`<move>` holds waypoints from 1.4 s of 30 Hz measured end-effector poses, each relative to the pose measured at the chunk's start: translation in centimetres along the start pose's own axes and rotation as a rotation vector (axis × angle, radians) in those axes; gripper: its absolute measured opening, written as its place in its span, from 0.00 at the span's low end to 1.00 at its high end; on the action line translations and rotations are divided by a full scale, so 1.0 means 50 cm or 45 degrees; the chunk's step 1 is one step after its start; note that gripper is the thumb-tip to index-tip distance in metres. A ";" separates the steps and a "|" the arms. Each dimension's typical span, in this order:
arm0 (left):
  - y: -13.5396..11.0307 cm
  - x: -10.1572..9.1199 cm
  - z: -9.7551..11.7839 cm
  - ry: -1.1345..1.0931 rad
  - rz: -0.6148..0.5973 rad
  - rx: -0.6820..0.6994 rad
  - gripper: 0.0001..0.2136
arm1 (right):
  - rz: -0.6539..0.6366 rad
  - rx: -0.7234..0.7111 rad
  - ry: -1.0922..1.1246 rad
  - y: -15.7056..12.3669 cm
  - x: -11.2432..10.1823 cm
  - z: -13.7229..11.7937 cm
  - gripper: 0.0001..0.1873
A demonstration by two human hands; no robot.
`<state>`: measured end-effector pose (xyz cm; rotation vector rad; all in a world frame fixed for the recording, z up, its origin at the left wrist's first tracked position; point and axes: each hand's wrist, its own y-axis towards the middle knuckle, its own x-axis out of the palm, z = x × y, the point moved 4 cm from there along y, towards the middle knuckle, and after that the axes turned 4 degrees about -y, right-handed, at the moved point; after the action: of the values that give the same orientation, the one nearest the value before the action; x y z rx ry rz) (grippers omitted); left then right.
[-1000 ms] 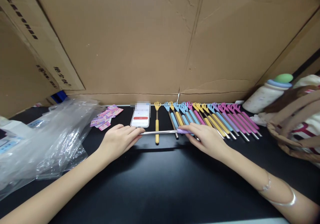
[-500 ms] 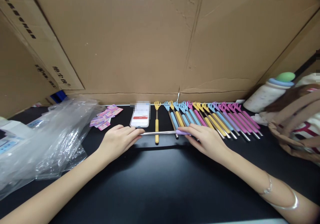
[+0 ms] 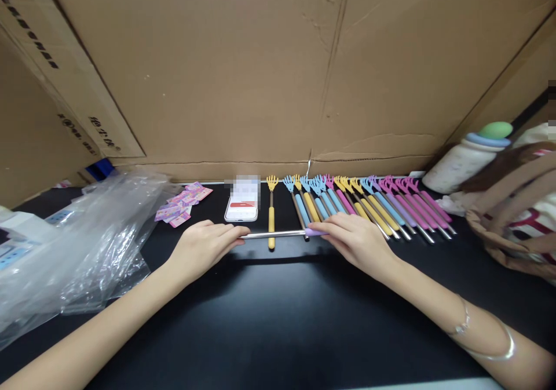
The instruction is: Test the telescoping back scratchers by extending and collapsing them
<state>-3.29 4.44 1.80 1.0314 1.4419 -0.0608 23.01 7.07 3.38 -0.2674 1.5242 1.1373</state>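
Level above the black table, a back scratcher (image 3: 274,234) with a silver rod and purple grip stretches between my two hands. My left hand (image 3: 212,245) is closed on the rod's bare metal end. Around the purple part my right hand (image 3: 354,236) is closed, and its fingers hide much of it. No claw of this one shows. Behind the rod lies a single yellow back scratcher (image 3: 271,219), claw pointing away from me. To its right, several back scratchers (image 3: 382,207) in blue, yellow, pink and purple lie in a row, partly covered by my right hand.
Clear plastic bags (image 3: 99,245) are heaped at the left, near some pink-purple cards (image 3: 182,203). A phone (image 3: 241,201) lies behind my left hand. At the right are a white bottle (image 3: 460,164) and a brown bag (image 3: 490,222). A cardboard wall (image 3: 260,77) rises behind.
The whole view has shifted very slightly. Both hands keep their grip, and the rod now sits a touch lower against the yellow back scratcher.
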 end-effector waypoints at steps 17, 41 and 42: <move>0.001 -0.042 0.022 0.217 0.180 0.163 0.09 | -0.240 0.136 0.295 -0.014 0.026 0.000 0.15; -0.002 -0.045 0.011 0.181 0.156 0.057 0.10 | -0.348 0.299 0.467 -0.012 0.016 0.031 0.17; -0.002 -0.044 0.011 0.177 0.159 0.071 0.10 | -0.397 0.314 0.531 -0.012 0.019 0.026 0.17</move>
<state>-3.36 2.87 3.47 1.1884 1.5041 0.0627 23.96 8.17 2.43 -0.5776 1.8895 0.6629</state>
